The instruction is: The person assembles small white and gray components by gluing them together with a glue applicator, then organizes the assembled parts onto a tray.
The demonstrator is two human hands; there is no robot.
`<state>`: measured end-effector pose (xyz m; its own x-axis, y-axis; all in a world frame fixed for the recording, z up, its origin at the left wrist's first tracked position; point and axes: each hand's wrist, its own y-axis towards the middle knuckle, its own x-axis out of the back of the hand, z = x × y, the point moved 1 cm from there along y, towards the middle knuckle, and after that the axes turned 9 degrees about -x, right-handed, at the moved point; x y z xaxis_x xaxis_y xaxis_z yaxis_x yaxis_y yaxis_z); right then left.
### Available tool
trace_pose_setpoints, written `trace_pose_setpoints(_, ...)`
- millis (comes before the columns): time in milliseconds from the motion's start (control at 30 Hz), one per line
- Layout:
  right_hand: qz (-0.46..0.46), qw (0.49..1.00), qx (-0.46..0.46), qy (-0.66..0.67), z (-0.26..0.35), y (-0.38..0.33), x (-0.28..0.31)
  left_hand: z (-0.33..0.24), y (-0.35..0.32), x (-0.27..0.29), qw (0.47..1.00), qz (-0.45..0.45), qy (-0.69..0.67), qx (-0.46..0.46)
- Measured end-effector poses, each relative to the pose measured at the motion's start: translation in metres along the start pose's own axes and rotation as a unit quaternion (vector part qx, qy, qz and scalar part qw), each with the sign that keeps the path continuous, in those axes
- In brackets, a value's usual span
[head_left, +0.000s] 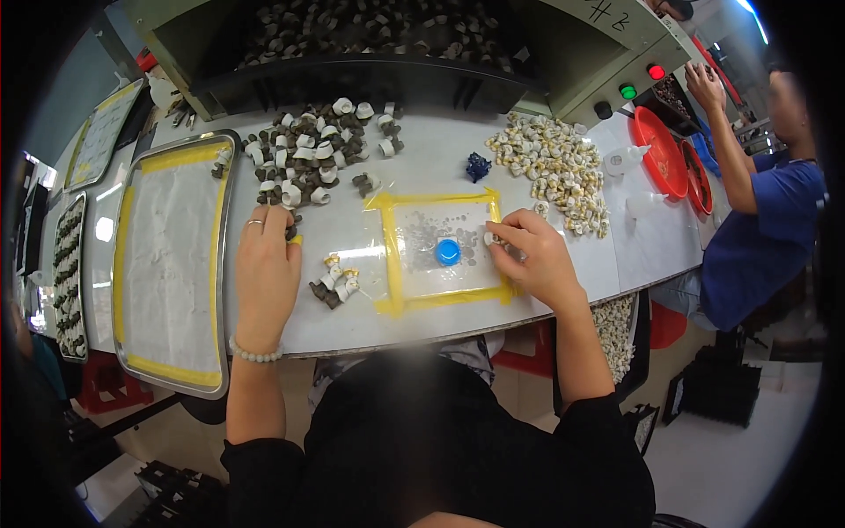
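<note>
My left hand is closed at the near edge of a pile of small grey-and-white figurine bodies. A dark grey piece shows at its fingertips. My right hand pinches a small white piece at the right border of a sheet framed with yellow tape. On that sheet, among grey wet-looking spots, sits a round blue cap. Between my hands, several joined figurines with white-and-yellow tops lie together. A heap of small white-and-yellow pieces spreads beyond my right hand.
A metal tray lined with white sheet and yellow tape lies left. A dark crumpled blue lump sits behind the taped sheet. White bottles and red basins stand right. A machine with lit buttons rises behind; a person in blue works at right.
</note>
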<state>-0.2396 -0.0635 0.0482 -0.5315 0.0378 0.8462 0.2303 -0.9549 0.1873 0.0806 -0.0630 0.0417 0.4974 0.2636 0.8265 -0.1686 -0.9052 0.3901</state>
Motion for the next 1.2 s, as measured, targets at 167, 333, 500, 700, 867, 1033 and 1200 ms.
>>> trace_pose_setpoints(167,0.021,0.994,0.082,0.068,0.022,0.007,-0.007,0.003,-0.011,0.002,0.996,-0.017,-0.067,0.064)
trace_pose_setpoints(333,0.041,0.993,0.114,0.003,0.034,0.015,-0.011,-0.008,-0.026,0.004,0.893,-0.144,-0.422,0.063)
trace_pose_setpoints(500,0.068,0.990,0.110,-0.054,0.035,0.015,-0.010,-0.040,-0.039,-0.002,0.752,-0.070,-0.646,0.112)
trace_pose_setpoints(700,0.056,0.996,0.071,0.019,0.032,0.012,-0.015,-0.075,-0.049,-0.020,0.557,0.019,-0.796,0.237)
trace_pose_setpoints(867,0.041,0.985,-0.004,0.169,0.022,0.000,-0.013,-0.090,-0.048,-0.035,0.569,0.038,-0.794,0.211)
trace_pose_setpoints(1033,0.063,0.958,-0.047,0.277,0.029,-0.007,-0.016,-0.087,-0.051,-0.052,0.590,0.024,-0.779,0.209)
trace_pose_setpoints(1200,0.093,0.932,-0.055,0.346,0.040,-0.015,-0.011,-0.088,-0.052,-0.061,0.569,0.001,-0.792,0.223)
